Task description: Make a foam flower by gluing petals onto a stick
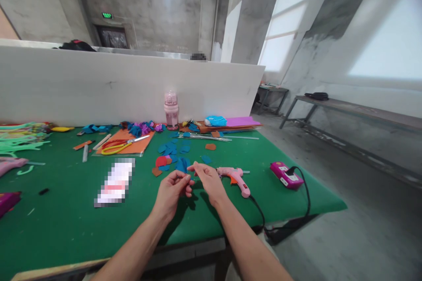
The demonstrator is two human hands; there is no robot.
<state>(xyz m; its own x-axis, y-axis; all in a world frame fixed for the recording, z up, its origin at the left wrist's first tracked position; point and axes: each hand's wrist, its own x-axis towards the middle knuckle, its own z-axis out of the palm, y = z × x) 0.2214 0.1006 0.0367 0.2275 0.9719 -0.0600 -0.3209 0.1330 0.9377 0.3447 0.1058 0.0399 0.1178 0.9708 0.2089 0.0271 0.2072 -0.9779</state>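
In the middle of the green table, my left hand (172, 191) and my right hand (208, 179) are close together, fingertips pinched. Between and just behind the fingertips shows a blue felt piece (182, 165), which both hands seem to grip; the fingers partly cover it. Several flat blue felt cutouts (169, 147) lie spread out beyond the hands. A red round cutout (161, 161) and a brown cutout (156, 171) are left of the fingertips. Right beside my right hand, a pink glue gun (235, 179) lies on its side, its black cord running off the front edge.
Scissors (123, 144) with red and yellow handles lie on orange sheets (145, 145). A pink bottle (171, 112) stands by the white partition (132, 83). To the right is a purple power box (286, 175) with a plug in it. Green strips (23, 142) fill the far left.
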